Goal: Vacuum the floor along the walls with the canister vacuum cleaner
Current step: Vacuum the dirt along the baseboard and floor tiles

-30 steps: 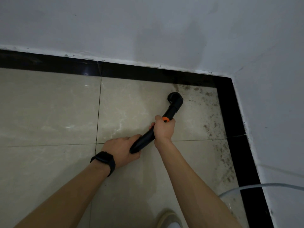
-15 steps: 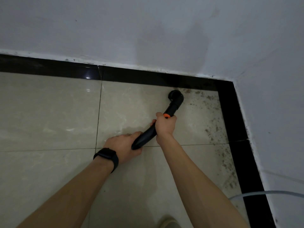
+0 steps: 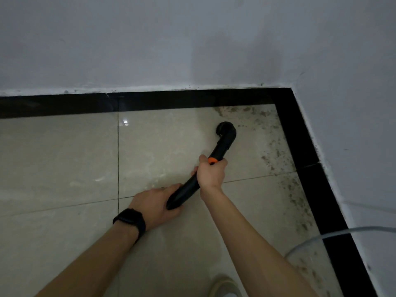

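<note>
A black vacuum wand (image 3: 222, 144) with an orange band runs diagonally over the beige floor tiles (image 3: 64, 159). Its round nozzle head (image 3: 225, 128) rests on the tile a short way out from the black border strip (image 3: 192, 99) along the back wall. My right hand (image 3: 211, 173) grips the wand just below the orange band. My left hand (image 3: 156, 202), with a black watch on its wrist, holds the wand's lower end. Dark dirt specks (image 3: 276, 151) cover the tile near the corner, to the right of the nozzle.
White walls meet in a corner at the upper right (image 3: 293, 86). A grey cable (image 3: 334, 234) arcs over the floor and border at the lower right. The tip of a shoe (image 3: 225, 286) shows at the bottom edge.
The nozzle has pulled back from the black border strip toward me. Both hands keep their grip on the wand.
</note>
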`<state>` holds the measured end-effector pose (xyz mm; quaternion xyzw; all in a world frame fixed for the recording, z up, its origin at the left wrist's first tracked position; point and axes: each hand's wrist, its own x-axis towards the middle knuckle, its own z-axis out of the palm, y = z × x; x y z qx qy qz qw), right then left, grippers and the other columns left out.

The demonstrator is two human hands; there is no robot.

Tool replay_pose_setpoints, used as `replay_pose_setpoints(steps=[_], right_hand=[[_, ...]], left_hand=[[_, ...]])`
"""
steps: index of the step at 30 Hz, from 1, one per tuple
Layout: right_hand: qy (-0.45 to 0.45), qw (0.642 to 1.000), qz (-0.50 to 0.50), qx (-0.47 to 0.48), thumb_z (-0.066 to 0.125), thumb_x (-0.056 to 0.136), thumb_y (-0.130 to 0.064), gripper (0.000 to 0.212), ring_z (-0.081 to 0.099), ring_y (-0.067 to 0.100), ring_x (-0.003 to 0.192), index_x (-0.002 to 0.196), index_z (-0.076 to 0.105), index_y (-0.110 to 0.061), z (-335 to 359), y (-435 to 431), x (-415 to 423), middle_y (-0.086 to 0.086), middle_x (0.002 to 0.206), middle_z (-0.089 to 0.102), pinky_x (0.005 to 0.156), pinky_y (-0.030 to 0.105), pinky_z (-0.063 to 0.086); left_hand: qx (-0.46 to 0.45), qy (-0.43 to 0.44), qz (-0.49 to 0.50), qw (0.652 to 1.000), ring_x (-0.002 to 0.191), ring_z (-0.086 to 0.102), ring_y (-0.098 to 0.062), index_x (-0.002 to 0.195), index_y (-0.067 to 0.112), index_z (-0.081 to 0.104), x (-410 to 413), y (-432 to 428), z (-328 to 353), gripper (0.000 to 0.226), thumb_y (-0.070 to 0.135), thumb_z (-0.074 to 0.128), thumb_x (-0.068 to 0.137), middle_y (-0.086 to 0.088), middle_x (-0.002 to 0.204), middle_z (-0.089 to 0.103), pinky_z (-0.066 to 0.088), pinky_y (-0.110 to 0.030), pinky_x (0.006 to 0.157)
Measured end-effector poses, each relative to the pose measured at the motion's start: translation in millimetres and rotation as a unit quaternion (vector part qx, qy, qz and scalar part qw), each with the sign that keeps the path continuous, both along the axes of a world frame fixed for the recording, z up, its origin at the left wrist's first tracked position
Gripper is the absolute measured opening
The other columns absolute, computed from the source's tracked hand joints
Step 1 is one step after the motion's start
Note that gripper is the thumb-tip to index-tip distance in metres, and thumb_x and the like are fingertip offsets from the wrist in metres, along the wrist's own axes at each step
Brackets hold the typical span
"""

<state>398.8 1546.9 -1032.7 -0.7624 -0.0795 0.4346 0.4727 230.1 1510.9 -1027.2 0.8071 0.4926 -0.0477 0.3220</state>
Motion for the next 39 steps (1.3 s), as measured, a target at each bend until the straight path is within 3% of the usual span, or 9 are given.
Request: replay_pose_setpoints(steps=[7, 11, 17, 28, 33, 37, 39], right_hand=[[-0.01, 1.0, -0.009, -0.01, 0.061, 0.099, -0.023, 0.038, 0.059, 0.007, 0.04, 0.13, 0.041, -0.013, 3.8, 5.7, 33.1, 0.014, 0.092, 0.068, 0.048, 0.026, 0.052], [0.005, 1.0, -0.022, -0.004, 0.062, 0.098, -0.022, 0.039, 0.059, 0.006, 0.041, 0.13, 0.042, -0.015, 2.3, 3.8, 52.4, 0.012, 0.089, 0.067, 0.049, 0.026, 0.053], [0.038, 0.999, -0.031, 0.009, 0.064, 0.098, -0.02, 0.037, 0.061, 0.008, 0.042, 0.128, 0.043, -0.018, 7.6, 5.1, 65.3, 0.004, 0.07, 0.064, 0.051, 0.029, 0.053], [0.095, 0.995, -0.019, 0.02, 0.064, 0.095, -0.012, 0.04, 0.057, 0.007, 0.04, 0.131, 0.047, -0.012, 12.1, 40.9, 35.8, 0.005, 0.073, 0.059, 0.053, 0.03, 0.054], [0.027, 0.999, 0.026, -0.031, 0.06, 0.098, -0.017, 0.036, 0.057, 0.01, 0.04, 0.13, 0.042, -0.016, 8.1, 36.6, 19.3, 0.008, 0.077, 0.062, 0.051, 0.029, 0.054], [-0.028, 0.998, 0.02, -0.045, 0.059, 0.1, -0.021, 0.038, 0.06, 0.015, 0.051, 0.132, 0.04, -0.014, 8.6, 37.8, 8.9, 0.012, 0.091, 0.065, 0.049, 0.028, 0.053], [-0.027, 0.999, 0.01, -0.038, 0.06, 0.099, -0.019, 0.039, 0.06, 0.012, 0.049, 0.132, 0.041, -0.016, 8.4, 38.8, 4.6, 0.009, 0.088, 0.063, 0.048, 0.027, 0.053]], left_hand=[[-0.022, 0.023, -0.007, 0.999, 0.092, 0.064, -0.015, 0.13, 0.052, 0.038, 36.2, 9.0, 9.9, 0.05, 0.059, 0.053, 0.083, 0.014, 0.104, 0.066, 0.049, -0.028, 0.067], [-0.035, 0.043, -0.026, 0.998, 0.091, 0.063, -0.016, 0.126, 0.05, 0.04, 55.9, 13.7, 14.3, 0.049, 0.06, 0.056, 0.081, 0.013, 0.103, 0.065, 0.045, -0.027, 0.065], [-0.034, 0.114, -0.073, 0.99, 0.069, 0.053, -0.016, 0.105, 0.041, 0.042, 75.2, 30.7, 30.9, 0.039, 0.061, 0.06, 0.076, 0.012, 0.08, 0.051, 0.031, -0.025, 0.051], [-0.008, 0.16, -0.164, 0.973, 0.065, 0.052, -0.013, 0.09, 0.038, 0.042, 50.1, 79.2, 38.3, 0.042, 0.069, 0.061, 0.068, 0.013, 0.071, 0.047, 0.038, -0.025, 0.052], [-0.043, 0.143, -0.172, 0.974, 0.066, 0.053, -0.014, 0.093, 0.038, 0.041, 38.2, 68.9, 16.8, 0.044, 0.07, 0.059, 0.068, 0.013, 0.072, 0.047, 0.042, -0.026, 0.055], [-0.049, 0.125, -0.174, 0.976, 0.066, 0.054, -0.013, 0.095, 0.036, 0.043, 31.4, 69.7, 7.3, 0.043, 0.068, 0.058, 0.072, 0.012, 0.073, 0.049, 0.041, -0.026, 0.054], [-0.05, 0.111, -0.172, 0.978, 0.063, 0.054, -0.011, 0.097, 0.035, 0.045, 26.7, 73.0, 2.5, 0.044, 0.069, 0.056, 0.071, 0.012, 0.074, 0.051, 0.043, -0.026, 0.055]])
